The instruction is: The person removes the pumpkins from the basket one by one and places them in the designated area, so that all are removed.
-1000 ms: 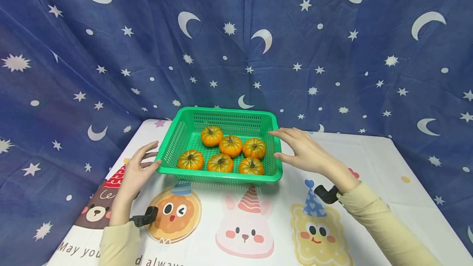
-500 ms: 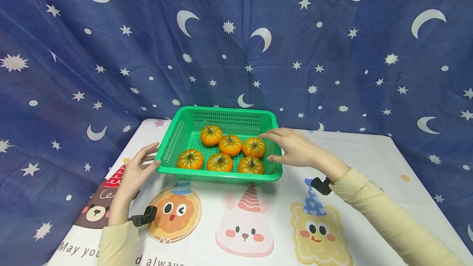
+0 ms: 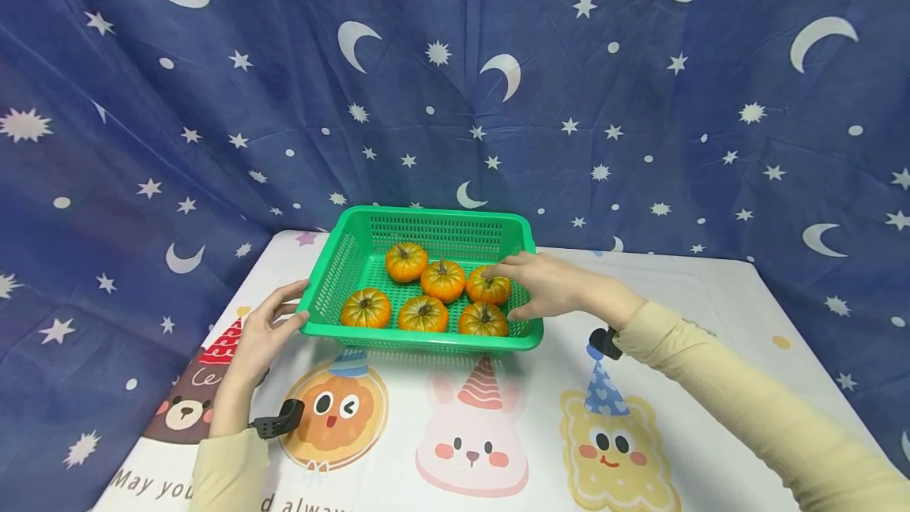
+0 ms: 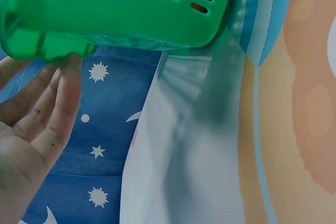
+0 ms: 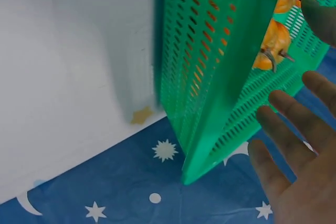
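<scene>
A green plastic basket (image 3: 441,213) with slotted walls holds several small orange pumpkins with dark stems. At its left end, my left hand (image 3: 259,338) touches the rim with thumb and fingertips; the left wrist view has the fingers (image 4: 65,95) fairly straight under the rim of the basket (image 4: 110,17). My right hand (image 3: 554,287) reaches over the right rim with fingers spread. Its forefinger overlaps the rear right pumpkin (image 3: 489,291), and its thumb is beside the front right pumpkin (image 3: 483,322). In the right wrist view, the palm (image 5: 310,192) holds nothing and pumpkins (image 5: 275,40) lie beyond.
A white tablecloth (image 3: 711,306) with cartoon figures covers the table. Right behind the basket hangs a dark blue curtain (image 3: 441,125) with moons and stars, which also runs down the left side. Each wrist wears a black camera mount (image 3: 280,419).
My right hand has moved left and slightly down, from the basket's right rim to over the right-hand pumpkins. The left hand has barely shifted at the rim; the pumpkins stay put.
</scene>
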{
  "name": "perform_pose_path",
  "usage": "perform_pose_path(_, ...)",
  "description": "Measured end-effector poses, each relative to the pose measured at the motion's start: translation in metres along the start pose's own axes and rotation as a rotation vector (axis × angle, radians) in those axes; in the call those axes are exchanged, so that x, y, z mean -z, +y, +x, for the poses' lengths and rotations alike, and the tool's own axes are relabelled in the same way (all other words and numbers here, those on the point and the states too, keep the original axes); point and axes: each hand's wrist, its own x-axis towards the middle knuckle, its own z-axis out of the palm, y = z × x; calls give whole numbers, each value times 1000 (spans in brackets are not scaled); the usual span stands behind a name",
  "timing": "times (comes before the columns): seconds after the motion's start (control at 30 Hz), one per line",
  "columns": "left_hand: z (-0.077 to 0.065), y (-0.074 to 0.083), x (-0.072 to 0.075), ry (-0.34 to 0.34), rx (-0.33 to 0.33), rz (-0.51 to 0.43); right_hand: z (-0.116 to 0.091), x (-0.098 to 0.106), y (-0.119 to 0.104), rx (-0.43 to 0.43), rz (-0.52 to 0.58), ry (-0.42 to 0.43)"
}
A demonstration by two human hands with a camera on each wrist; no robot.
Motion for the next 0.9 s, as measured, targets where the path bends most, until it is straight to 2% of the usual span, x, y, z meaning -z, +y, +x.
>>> perform_pose_path(0.43, 0, 0, -2, -1, 5, -75, 20, -2, -6, -34, -13, -221)
perform_pose_path(0.9, 0, -3, -3, -4, 46, -92, 37, -11, -15, 16, -84, -322)
